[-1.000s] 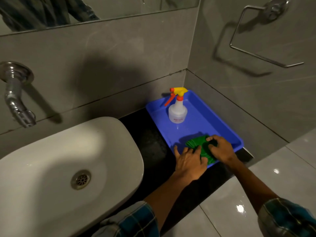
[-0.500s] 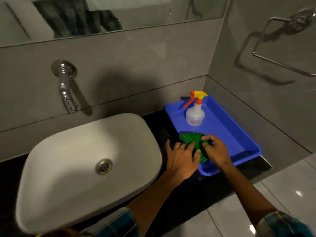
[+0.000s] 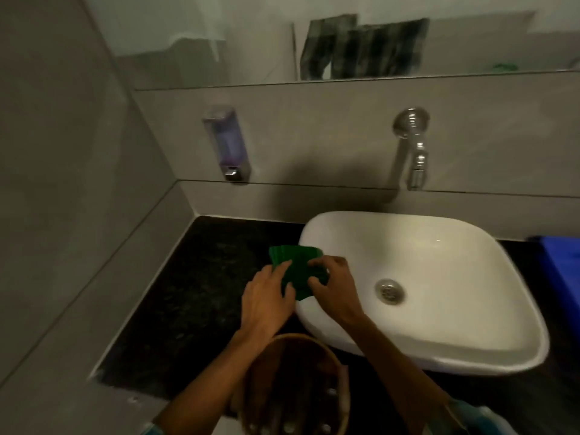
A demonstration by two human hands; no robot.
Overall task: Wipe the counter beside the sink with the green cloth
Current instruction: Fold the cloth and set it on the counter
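both hands hold the green cloth (image 3: 296,271) over the left rim of the sink (image 3: 439,246), above the dark counter (image 3: 194,293). the left hand (image 3: 266,304) has a closed grip on its near left edge, the right hand (image 3: 332,285) pinches its right side. a basket (image 3: 340,381) sits below the wrists. a soap dispenser (image 3: 226,142) and tap (image 3: 412,146) hang on the wall.

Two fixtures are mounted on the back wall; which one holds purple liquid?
The soap dispenser, left of the sink, holds it. The chrome tap above the sink is bare metal.
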